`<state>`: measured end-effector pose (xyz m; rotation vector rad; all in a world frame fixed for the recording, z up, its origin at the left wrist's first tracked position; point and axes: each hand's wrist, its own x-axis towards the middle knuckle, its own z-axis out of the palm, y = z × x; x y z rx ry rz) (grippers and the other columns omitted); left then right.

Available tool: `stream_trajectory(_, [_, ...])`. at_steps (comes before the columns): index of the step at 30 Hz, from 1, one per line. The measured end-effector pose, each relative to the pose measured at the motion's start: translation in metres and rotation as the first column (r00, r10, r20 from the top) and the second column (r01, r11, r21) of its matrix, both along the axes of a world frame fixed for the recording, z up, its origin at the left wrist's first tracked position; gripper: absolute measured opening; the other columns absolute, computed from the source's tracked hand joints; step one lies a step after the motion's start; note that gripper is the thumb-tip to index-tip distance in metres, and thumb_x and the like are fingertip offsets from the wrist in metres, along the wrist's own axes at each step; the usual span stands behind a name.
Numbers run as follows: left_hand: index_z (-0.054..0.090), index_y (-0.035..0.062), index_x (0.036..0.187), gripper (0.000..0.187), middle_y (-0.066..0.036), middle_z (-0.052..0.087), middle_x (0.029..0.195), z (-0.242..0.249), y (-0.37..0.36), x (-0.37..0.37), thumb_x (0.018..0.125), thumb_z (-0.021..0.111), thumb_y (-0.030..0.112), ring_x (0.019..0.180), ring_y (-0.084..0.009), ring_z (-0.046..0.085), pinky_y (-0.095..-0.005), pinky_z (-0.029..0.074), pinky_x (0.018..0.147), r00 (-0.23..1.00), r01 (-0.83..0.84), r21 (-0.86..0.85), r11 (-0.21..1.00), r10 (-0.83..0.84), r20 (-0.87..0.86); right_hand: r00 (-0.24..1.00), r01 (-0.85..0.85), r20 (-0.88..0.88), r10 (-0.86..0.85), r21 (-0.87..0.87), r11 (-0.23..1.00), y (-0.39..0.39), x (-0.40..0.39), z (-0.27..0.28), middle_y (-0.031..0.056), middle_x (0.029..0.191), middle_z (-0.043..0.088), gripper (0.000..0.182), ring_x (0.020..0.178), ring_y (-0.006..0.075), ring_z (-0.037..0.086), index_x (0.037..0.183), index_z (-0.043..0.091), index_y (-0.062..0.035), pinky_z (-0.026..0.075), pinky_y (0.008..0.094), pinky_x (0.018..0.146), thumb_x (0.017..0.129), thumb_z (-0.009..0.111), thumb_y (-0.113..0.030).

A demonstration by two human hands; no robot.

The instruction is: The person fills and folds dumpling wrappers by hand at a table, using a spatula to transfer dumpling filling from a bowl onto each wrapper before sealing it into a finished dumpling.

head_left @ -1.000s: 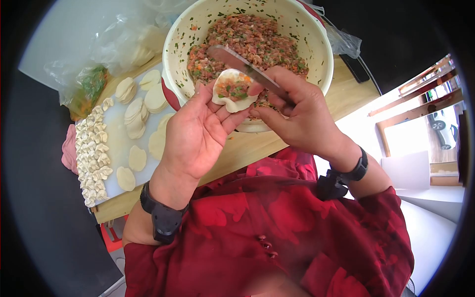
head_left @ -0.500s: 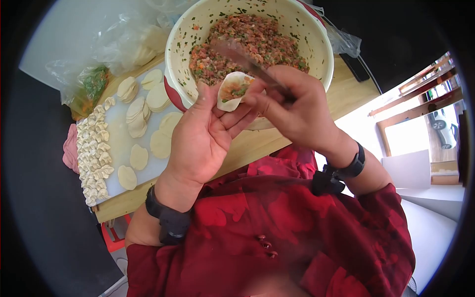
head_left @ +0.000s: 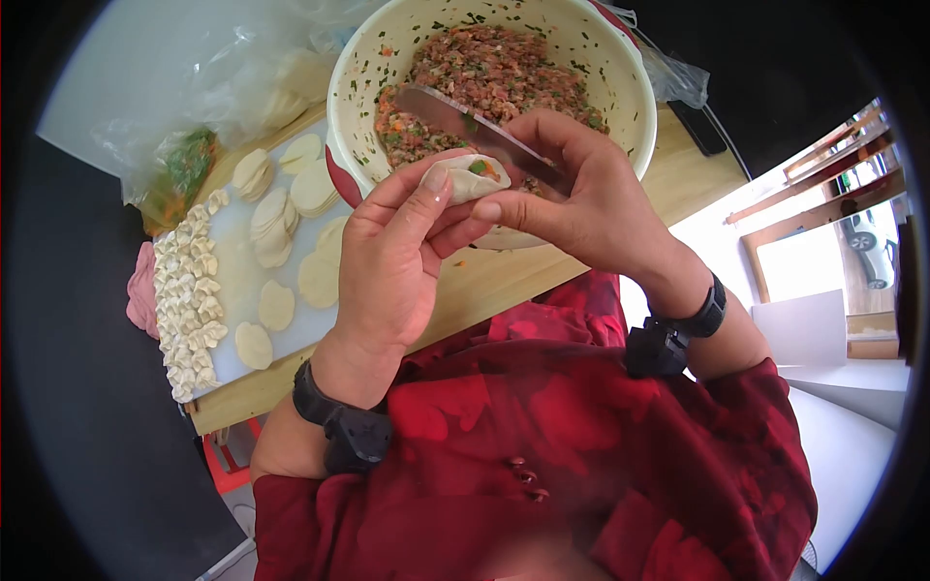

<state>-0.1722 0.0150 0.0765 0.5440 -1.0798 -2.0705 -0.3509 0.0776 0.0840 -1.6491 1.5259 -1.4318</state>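
My left hand (head_left: 395,261) is closed on a half-folded dumpling (head_left: 465,180), the thumb pressing its near side. Green and orange filling shows at the dumpling's open right end. In my right hand (head_left: 591,198) is a flat metal knife (head_left: 463,118), its blade pointing up and left over the bowl. The right thumb reaches the dumpling's lower right edge. Below the blade, a cream bowl (head_left: 351,97) with a red handle holds minced meat filling (head_left: 494,73) with chopped greens and orange bits.
A white board (head_left: 232,290) on the wooden table (head_left: 484,290) carries stacks of round wrappers (head_left: 274,228) and rows of finished dumplings (head_left: 189,290) along its left edge. Plastic bags (head_left: 232,87) lie behind it, one with greens. A dark phone-like object (head_left: 699,131) rests right of the bowl.
The wrapper, open like a cup half a second ago, is now folded over its filling. My left thumb has come onto it. The knife blade has settled flatter and shows more clearly.
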Motion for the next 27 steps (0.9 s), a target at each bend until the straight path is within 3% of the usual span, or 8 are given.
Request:
stream_trajectory(3, [0.062,0.0008,0.121,0.03,-0.009,0.068,0.109,0.0,0.003,-0.002,0.099,0.057,0.02,0.09,-0.0142,0.067,-0.0267,0.057,0.079,0.998,-0.035,-0.001,0.999,0.035,0.042,0.982,-0.054,0.183,0.047,0.035,0.998,0.0,0.002,-0.005,0.0011,0.077,0.06,0.027,0.072,0.0079,0.055,0.097,0.063,-0.0015,0.047,0.0238,0.066,0.083,0.078,-0.02])
stream_trajectory(7, [0.064,0.0021,0.119,0.028,-0.006,0.069,0.103,-0.007,0.0,0.002,0.097,0.06,0.02,0.082,-0.0094,0.063,-0.0232,0.054,0.072,0.998,-0.033,-0.081,0.996,0.037,0.043,0.982,-0.04,0.184,0.038,0.006,0.999,-0.001,0.0,-0.006,0.0009,0.075,0.06,0.024,0.068,0.0065,0.053,0.097,0.064,-0.0021,0.045,0.0231,0.061,0.084,0.077,-0.017])
stream_trajectory(9, [0.067,0.0028,0.115,0.025,-0.002,0.069,0.096,-0.004,-0.001,0.002,0.094,0.065,0.017,0.075,-0.0062,0.06,-0.0214,0.051,0.068,0.973,-0.065,-0.284,0.957,0.124,0.193,1.0,-0.008,-0.012,0.009,0.069,0.998,0.002,-0.004,0.001,0.0,0.072,0.06,0.021,0.064,0.0051,0.051,0.095,0.065,-0.0025,0.043,0.0232,0.056,0.084,0.076,-0.016])
stream_trajectory(12, [0.067,0.0014,0.111,0.023,-0.002,0.066,0.094,-0.008,-0.003,0.01,0.09,0.069,0.01,0.075,-0.0067,0.062,-0.0217,0.053,0.066,0.957,-0.044,-0.395,0.918,0.152,0.246,0.999,-0.035,-0.029,0.033,-0.052,0.998,0.001,0.0,-0.002,-0.0003,0.068,0.059,0.015,0.06,0.0048,0.048,0.093,0.066,-0.0035,0.041,0.0237,0.052,0.084,0.075,-0.013])
stream_trajectory(15, [0.067,-0.0008,0.108,0.02,-0.009,0.067,0.107,-0.014,-0.005,0.009,0.088,0.069,0.005,0.07,-0.0094,0.063,-0.0225,0.053,0.063,0.956,-0.126,-0.474,0.872,0.234,0.177,0.996,-0.05,-0.071,0.049,-0.012,0.999,0.002,0.002,0.002,0.0004,0.066,0.059,0.012,0.059,0.0054,0.05,0.091,0.067,-0.0044,0.04,0.0235,0.052,0.084,0.074,-0.01])
stream_trajectory(18, [0.067,-0.0024,0.104,0.017,-0.009,0.067,0.106,-0.01,-0.006,0.014,0.089,0.069,0.005,0.071,-0.0101,0.064,-0.0221,0.054,0.062,0.937,-0.106,-0.573,0.813,0.274,0.216,0.974,-0.067,-0.226,0.028,-0.166,0.984,-0.001,0.002,0.001,0.0007,0.067,0.059,0.01,0.058,0.0059,0.052,0.091,0.067,-0.0051,0.041,0.0233,0.052,0.084,0.073,-0.009])
stream_trajectory(21, [0.068,-0.0012,0.101,0.015,-0.003,0.062,0.095,-0.007,-0.006,0.015,0.087,0.071,0.003,0.074,-0.0082,0.064,-0.021,0.055,0.062,0.931,-0.114,-0.635,0.764,0.305,0.2,0.986,-0.081,-0.153,0.061,-0.131,0.988,-0.004,0.006,-0.002,0.0015,0.068,0.06,0.01,0.061,0.0061,0.055,0.09,0.066,-0.0048,0.043,0.0236,0.053,0.084,0.073,-0.009])
stream_trajectory(27, [0.069,0.0015,0.1,0.015,-0.002,0.064,0.092,-0.007,-0.009,0.02,0.086,0.073,0.006,0.074,-0.0067,0.064,-0.0199,0.053,0.06,0.952,-0.135,-0.414,0.9,0.233,0.197,0.989,-0.067,-0.134,0.062,-0.037,0.997,-0.004,0.009,0.009,0.0025,0.07,0.061,0.008,0.061,0.0063,0.059,0.087,0.063,-0.0038,0.044,0.0241,0.052,0.085,0.071,-0.007])
